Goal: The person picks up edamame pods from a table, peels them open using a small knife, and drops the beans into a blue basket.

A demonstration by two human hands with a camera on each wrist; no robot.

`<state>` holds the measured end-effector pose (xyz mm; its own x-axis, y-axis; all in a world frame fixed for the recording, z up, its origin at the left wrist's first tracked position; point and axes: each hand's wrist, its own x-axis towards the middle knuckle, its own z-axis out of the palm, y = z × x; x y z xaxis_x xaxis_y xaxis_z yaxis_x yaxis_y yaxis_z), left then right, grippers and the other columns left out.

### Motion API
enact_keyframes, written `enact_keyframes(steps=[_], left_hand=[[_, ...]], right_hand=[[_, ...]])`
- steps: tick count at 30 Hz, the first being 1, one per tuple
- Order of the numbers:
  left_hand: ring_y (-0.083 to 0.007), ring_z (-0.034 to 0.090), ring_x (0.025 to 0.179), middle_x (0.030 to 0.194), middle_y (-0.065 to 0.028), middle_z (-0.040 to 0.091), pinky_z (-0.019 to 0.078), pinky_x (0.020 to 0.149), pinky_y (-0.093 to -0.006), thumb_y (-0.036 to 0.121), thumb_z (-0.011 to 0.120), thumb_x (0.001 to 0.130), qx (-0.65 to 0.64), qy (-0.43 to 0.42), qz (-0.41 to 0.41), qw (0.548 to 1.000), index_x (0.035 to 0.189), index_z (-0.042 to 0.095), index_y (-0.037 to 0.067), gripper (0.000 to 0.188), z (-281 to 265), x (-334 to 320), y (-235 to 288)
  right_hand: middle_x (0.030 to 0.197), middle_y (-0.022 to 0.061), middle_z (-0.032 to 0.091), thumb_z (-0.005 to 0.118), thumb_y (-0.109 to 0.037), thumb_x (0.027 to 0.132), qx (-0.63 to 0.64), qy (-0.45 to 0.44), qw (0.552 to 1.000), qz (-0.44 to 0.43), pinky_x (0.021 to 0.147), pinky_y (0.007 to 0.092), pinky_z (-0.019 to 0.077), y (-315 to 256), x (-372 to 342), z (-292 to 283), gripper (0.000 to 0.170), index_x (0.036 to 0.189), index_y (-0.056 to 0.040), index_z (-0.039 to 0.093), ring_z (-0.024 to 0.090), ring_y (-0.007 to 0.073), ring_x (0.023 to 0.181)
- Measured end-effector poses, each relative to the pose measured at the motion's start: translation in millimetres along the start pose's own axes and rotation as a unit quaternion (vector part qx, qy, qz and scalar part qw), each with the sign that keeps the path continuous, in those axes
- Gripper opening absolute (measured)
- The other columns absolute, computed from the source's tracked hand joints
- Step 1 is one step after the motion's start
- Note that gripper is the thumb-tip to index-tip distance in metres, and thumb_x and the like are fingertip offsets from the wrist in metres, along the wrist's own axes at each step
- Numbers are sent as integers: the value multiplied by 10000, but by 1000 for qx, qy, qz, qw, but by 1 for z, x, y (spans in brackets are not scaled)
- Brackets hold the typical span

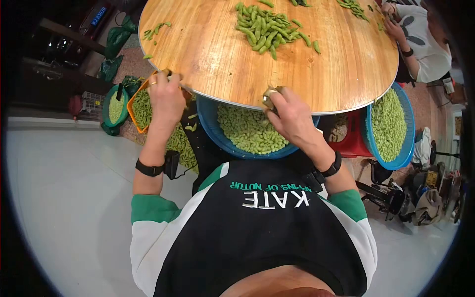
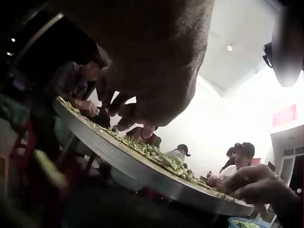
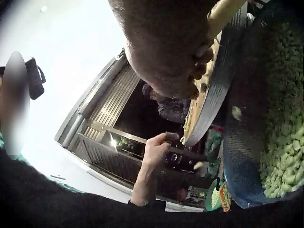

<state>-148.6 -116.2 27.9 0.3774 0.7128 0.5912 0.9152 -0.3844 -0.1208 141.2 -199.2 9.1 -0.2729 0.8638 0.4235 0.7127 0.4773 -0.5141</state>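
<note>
Over the left rim of the round wooden table [image 1: 208,59], the left hand [image 1: 167,99] has loosely bent fingers, and no held thing can be made out. A blurred green pod [image 2: 50,168] hangs in the air below it in the left wrist view. At the near rim, the right hand [image 1: 293,116] pinches what looks like a pod, mostly hidden by its fingers. In the right wrist view, a loose bean [image 3: 236,113] is in mid-air beside that hand, over the blue basin [image 1: 205,116] of shelled beans [image 1: 252,131]. Green pods [image 1: 267,29] lie heaped on the tabletop.
An orange basket [image 1: 131,110] of pods and a green basin [image 1: 107,116] stand at left. Right of the table are a red stool [image 1: 351,136] and another blue basin [image 1: 410,123]. Another person [image 1: 425,44] works at the far right; more people sit around the table.
</note>
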Motion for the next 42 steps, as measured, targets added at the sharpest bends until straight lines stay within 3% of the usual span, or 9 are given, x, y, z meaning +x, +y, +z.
enact_keyframes(steps=[7,13,17,18,20,23,26,29,42], left_hand=[[-349,576,876,920,-184,590,465,763,-424,46,564,817,-387,-108,29,915,958,614,0,156,24,62,69],[-377,570,880,906,-192,582,461,753,-440,108,607,806,-330,-138,2,934,901,587,0,145,96,104,101],[-386,563,902,917,-198,579,456,760,-449,106,605,792,-324,-146,-4,935,909,577,-7,165,96,103,107],[-394,573,868,914,-208,585,469,751,-446,106,600,790,-340,-142,-10,929,896,569,-14,163,92,101,107],[-401,582,833,912,-217,592,481,741,-442,106,596,788,-354,-137,-16,925,883,561,-21,163,81,96,105],[-243,577,682,804,-118,605,469,635,-337,96,657,800,-486,-175,-63,854,880,565,-17,167,54,83,111],[-36,540,695,780,28,611,446,600,-218,26,652,836,-719,-243,-127,638,953,625,1,122,26,65,121],[-31,535,658,749,22,613,422,562,-195,42,668,832,-765,-278,-163,559,921,638,9,100,13,52,126],[-38,516,546,687,11,595,388,441,-188,46,671,830,-800,-316,-205,468,889,645,4,77,25,41,124]], right_hand=[[822,140,524,592,-88,766,-81,-81,993,-38,625,413,490,-9,10,6,148,895,-32,544,578,325,768],[805,162,549,641,-78,730,46,-236,970,-10,613,441,470,-7,-21,-4,240,924,-16,514,587,355,743],[841,190,597,587,-100,831,153,-144,974,80,638,432,485,-5,-19,-11,206,997,-1,517,597,389,740],[758,106,518,565,-114,890,201,-95,971,88,577,315,443,-3,-18,-12,307,1171,1,512,520,225,601],[772,77,534,529,-121,914,261,-68,955,122,556,288,431,1,-16,-11,350,1239,-3,476,514,175,597],[836,29,564,419,-136,974,384,-50,894,225,499,211,392,-3,-10,-19,389,1344,-16,406,487,69,609],[869,76,561,423,-138,978,566,28,773,285,459,190,378,0,-3,-19,352,1303,-1,424,467,71,593],[856,73,558,436,-165,982,659,10,705,263,450,191,369,9,-7,-13,305,1242,-8,463,453,83,581],[841,88,558,458,-178,984,731,5,629,265,431,201,358,9,-11,-12,312,1249,-14,479,425,99,553]])
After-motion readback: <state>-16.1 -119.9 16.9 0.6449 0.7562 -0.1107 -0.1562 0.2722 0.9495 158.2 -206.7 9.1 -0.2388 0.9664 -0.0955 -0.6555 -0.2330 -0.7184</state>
